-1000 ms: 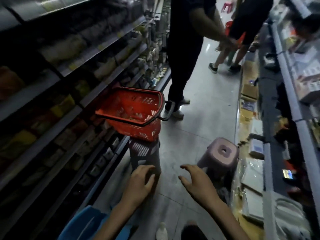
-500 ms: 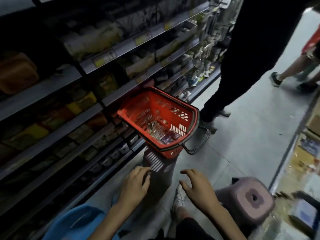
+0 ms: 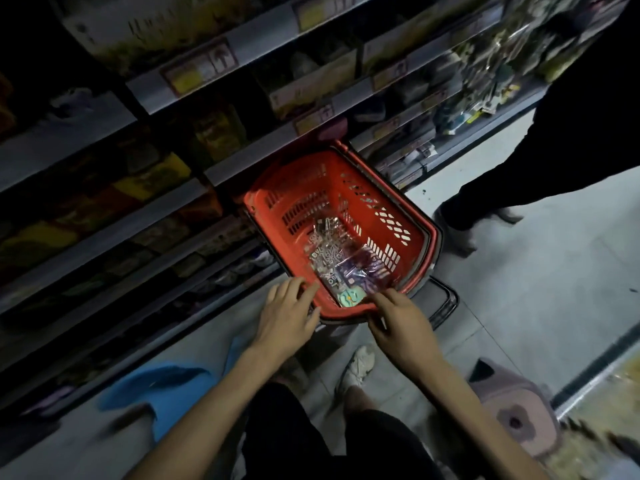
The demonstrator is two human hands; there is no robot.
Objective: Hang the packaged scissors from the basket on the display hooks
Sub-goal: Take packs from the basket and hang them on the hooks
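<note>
- Basket (image 3: 382, 188): red plastic, slotted walls, beside the lower shelves (image 3: 104, 233); dark handle (image 3: 445, 304) folded down at the near right corner.
- Packaged scissors (image 3: 341, 263): several clear packets with printed cards, piled on the basket floor towards its near end.
- Left hand (image 3: 287, 315): fingers straight and slightly apart, tips at the basket's near left rim; holds nothing.
- Right hand (image 3: 398, 322): fingers loosely extended over the near rim, tips just beside the packets; contact cannot be told.
- Pink stool (image 3: 516, 419): floor, lower right.
- Bystander's dark-clad legs (image 3: 554, 150): upper right.
</note>
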